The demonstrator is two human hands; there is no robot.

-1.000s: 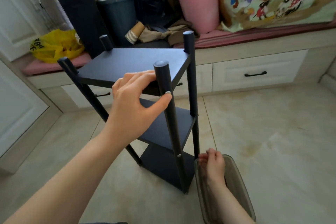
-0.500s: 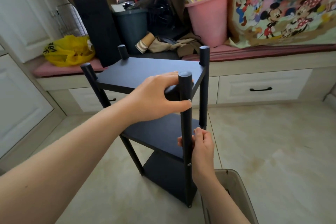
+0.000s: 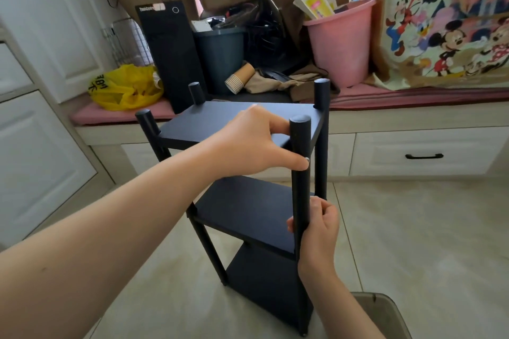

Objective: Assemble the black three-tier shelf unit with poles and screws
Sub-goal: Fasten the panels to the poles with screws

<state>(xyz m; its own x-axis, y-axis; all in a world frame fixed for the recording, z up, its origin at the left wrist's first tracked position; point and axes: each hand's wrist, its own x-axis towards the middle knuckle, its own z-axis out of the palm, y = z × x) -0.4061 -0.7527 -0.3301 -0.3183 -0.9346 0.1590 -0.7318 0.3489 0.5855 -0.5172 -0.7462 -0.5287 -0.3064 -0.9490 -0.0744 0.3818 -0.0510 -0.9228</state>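
1. standing upright on the tiled floor, the shelf unit is right in front of the person, with all three tiers seated between four poles.
2. the left hand clamps the near corner of the top shelf, fingers curled over the board and thumb pressed against the near pole. this likely pins board and pole together so the joint cannot shift.
3. the right hand is wrapped round that same pole beside the middle shelf, fingers closed on it. i judge it is twisting the pole or testing its tightness.
4. a pale glint at the left thumb tip could be a screw head or the nail; it is too small to tell.
5. a clear tub sits by the right forearm, within easy reach and probably for hardware. its contents are hidden.
6. assembly looks nearly done, with only tightening and checking left.
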